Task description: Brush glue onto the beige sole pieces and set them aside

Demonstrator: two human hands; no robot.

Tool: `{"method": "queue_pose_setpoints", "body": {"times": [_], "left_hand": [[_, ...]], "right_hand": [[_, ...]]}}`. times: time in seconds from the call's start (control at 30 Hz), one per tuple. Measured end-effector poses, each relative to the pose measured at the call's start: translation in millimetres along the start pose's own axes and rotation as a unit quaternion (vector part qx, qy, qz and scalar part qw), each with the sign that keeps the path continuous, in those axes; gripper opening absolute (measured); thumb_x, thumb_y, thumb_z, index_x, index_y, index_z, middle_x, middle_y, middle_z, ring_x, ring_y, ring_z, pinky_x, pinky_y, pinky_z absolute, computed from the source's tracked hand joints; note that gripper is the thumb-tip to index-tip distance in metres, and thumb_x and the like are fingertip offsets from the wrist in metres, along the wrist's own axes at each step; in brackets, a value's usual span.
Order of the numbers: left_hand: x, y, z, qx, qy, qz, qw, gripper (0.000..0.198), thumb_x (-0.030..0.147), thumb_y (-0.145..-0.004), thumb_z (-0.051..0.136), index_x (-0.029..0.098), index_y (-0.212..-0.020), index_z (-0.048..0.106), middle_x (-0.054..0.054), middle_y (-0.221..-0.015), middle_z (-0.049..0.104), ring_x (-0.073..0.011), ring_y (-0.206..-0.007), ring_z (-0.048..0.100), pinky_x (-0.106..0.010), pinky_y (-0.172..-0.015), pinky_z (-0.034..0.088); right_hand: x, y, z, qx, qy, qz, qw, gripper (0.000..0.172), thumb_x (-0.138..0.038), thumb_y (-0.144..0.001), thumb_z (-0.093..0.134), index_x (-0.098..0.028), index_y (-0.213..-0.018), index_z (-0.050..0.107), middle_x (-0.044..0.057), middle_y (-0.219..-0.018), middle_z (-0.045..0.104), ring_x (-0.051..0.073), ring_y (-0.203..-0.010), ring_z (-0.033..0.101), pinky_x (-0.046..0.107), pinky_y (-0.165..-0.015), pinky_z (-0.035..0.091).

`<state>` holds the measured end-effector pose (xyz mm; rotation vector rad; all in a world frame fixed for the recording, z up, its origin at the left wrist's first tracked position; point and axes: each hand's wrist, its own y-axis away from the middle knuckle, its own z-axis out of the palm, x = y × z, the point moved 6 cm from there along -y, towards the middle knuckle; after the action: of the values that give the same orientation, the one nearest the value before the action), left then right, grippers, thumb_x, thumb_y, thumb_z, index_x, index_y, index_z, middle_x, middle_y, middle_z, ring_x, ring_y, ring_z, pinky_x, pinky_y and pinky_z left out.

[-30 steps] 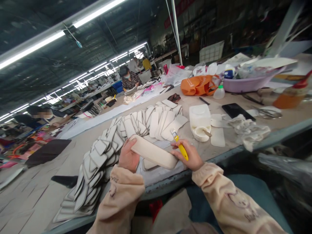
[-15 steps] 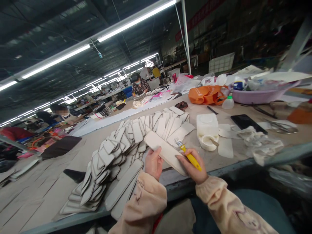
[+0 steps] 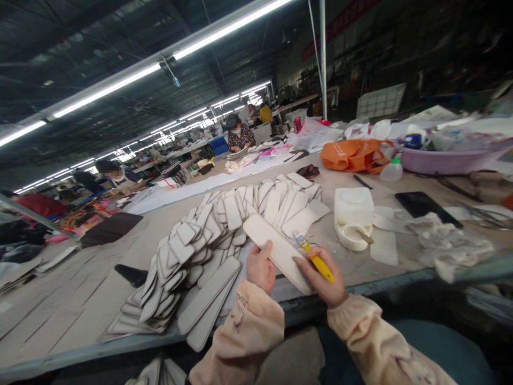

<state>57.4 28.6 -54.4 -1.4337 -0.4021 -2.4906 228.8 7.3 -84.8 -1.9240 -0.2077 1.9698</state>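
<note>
Fanning along the table [image 3: 80,305], pads [image 3: 188,251] lie left of the left hand [image 3: 259,267], closed on a strip [image 3: 276,248] above the near edge; the right hand [image 3: 324,283] touches its other end, clasping a brush [image 3: 316,260]; a tub [image 3: 352,214] stands beyond.

Long fluorescent tubes [image 3: 168,56] overhead light the hall evenly; the worktop [image 3: 100,278] is bright with soft, faint shadows. Wide-angle distortion bends the edges, the right foreground blurs, and the far background is dim.

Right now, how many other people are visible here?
3: person in patterned shirt at centre, person in yellow behind, person in stripes far left. More may be hidden.
</note>
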Motion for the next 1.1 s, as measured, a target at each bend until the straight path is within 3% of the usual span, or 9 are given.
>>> {"method": "queue_pose_setpoints", "body": {"times": [0.37,0.67,1.1], "left_hand": [[10.5,-12.8,-22.6,0.039,0.021,0.003,0.999,0.031,0.022,-0.057,0.081,0.016,-0.083,0.065,-0.004,-0.086,0.072,-0.0191,-0.087,0.068,-0.033,-0.086,0.052],[13.4,-23.1,-35.0,0.065,0.003,0.003,0.998,0.014,0.014,-0.068,0.069,0.020,-0.080,0.064,-0.003,-0.087,0.072,-0.0203,-0.096,0.066,-0.034,-0.090,0.052],[13.3,-29.8,-43.9,0.080,0.021,-0.003,0.997,0.014,0.010,-0.069,0.066,0.020,-0.079,0.063,-0.004,-0.087,0.072,-0.0211,-0.097,0.066,-0.034,-0.090,0.053]], "right_hand": [[7.7,5.4,11.1,-0.033,-0.014,0.002,0.999,0.029,-0.042,-0.078,0.069,-0.025,-0.090,0.049,0.001,-0.078,0.061,0.017,-0.062,0.059,0.030,-0.055,0.052],[10.8,8.5,14.5,-0.051,-0.009,0.027,0.998,0.030,-0.039,-0.076,0.071,-0.025,-0.090,0.049,-0.002,-0.075,0.058,0.014,-0.057,0.054,0.027,-0.053,0.048],[18.4,11.3,18.9,-0.082,0.014,0.028,0.996,0.032,-0.042,-0.076,0.070,-0.026,-0.092,0.047,-0.001,-0.076,0.059,0.015,-0.054,0.055,0.029,-0.051,0.051]]}}
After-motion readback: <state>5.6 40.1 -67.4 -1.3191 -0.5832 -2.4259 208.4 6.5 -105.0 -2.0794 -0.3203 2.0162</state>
